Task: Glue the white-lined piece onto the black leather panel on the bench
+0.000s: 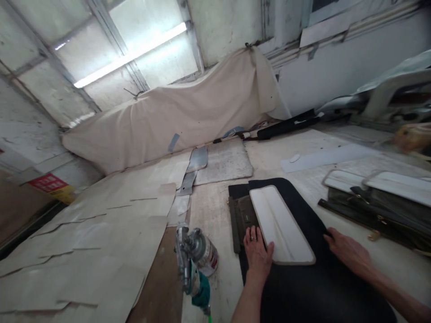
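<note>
Positioning step: my left hand (257, 251) flat, fingers spread, gripping nothing, steadying white pad (281, 226) on black sheet (313, 287), near tabletop (215, 211). My right hand (348, 252) open, pressing sheet's right edge. Next likely needs aligning pad squarely.

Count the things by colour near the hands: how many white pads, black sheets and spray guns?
White pads: 3 (one by the left hand, two further right)
Black sheets: 1, under the right hand
Spray guns: 1
Total: 5
</note>
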The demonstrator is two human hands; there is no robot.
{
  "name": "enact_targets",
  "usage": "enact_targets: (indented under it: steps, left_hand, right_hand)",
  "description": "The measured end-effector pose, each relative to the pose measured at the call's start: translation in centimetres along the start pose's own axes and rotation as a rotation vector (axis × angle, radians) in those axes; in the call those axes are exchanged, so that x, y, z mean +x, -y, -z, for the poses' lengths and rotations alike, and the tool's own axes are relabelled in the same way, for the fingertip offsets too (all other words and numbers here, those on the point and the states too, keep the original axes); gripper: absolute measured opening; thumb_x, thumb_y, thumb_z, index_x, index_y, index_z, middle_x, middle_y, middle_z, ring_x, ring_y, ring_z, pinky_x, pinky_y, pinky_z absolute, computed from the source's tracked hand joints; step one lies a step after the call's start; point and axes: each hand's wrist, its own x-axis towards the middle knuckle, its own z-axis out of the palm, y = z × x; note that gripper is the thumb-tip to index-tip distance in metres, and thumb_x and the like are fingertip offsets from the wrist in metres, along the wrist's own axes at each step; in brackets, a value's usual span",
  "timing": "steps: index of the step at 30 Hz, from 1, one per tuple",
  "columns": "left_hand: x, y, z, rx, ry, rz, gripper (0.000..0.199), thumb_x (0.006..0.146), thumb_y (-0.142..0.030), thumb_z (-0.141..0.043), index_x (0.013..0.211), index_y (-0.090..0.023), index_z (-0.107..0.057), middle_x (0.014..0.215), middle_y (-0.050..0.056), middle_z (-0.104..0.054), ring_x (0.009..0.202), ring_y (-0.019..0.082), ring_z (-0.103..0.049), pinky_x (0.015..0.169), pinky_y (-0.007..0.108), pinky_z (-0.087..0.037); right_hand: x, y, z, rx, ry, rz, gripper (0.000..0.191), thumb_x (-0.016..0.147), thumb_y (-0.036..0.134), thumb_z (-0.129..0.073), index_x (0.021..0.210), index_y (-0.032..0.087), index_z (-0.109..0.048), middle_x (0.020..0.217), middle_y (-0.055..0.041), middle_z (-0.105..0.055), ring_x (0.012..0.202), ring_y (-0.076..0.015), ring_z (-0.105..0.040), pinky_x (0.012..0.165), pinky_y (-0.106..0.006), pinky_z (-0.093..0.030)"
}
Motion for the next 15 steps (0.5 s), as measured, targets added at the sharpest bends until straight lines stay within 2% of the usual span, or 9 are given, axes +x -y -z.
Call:
enact_targets:
  steps: [5,8,12,15]
  left_hand:
    - [0.4,1.2,1.1,-0.018,0.049,-0.073,0.062,0.084,-0.056,-0.024,0.134,-0.020,-0.035,0.142,0.006,-0.036,0.132,0.027,-0.025,0.110,0.045,-0.023]
    - [0.5,1.6,1.4,-0.028,0.077,-0.079,0.063,0.083,-0.056,-0.028,0.134,-0.020,-0.033,0.143,0.006,-0.034,0.133,0.027,-0.024,0.110,0.046,-0.021]
    - [0.5,1.8,1.4,-0.056,0.084,-0.048,0.061,0.083,-0.056,-0.029,0.134,-0.023,-0.034,0.144,0.004,-0.033,0.133,0.027,-0.024,0.110,0.045,-0.020]
    - [0.9,1.9,1.1,-0.073,0.050,-0.026,0.060,0.082,-0.059,-0.027,0.132,-0.026,-0.037,0.145,0.002,-0.030,0.133,0.027,-0.024,0.110,0.044,-0.022]
  right_hand:
    - [0.6,0.0,0.6,-0.052,0.018,-0.017,0.027,0.093,0.030,-0.027,0.102,0.016,-0.048,0.079,-0.0165,-0.063,0.075,-0.0302,-0.062,0.062,-0.037,-0.037]
    - [0.9,0.0,0.9,-0.052,-0.003,-0.012,0.023,0.092,0.027,-0.029,0.102,0.015,-0.046,0.083,-0.0188,-0.062,0.081,-0.0310,-0.061,0.068,-0.038,-0.038]
    - [0.7,-0.1,1.0,-0.029,-0.064,-0.016,0.017,0.089,0.026,-0.034,0.092,0.018,-0.048,0.083,-0.0190,-0.062,0.080,-0.0325,-0.060,0.069,-0.040,-0.039]
    - [0.5,0.0,0.7,0.026,-0.140,-0.041,0.018,0.084,0.026,-0.035,0.087,0.021,-0.052,0.083,-0.0175,-0.063,0.081,-0.0301,-0.062,0.070,-0.039,-0.043]
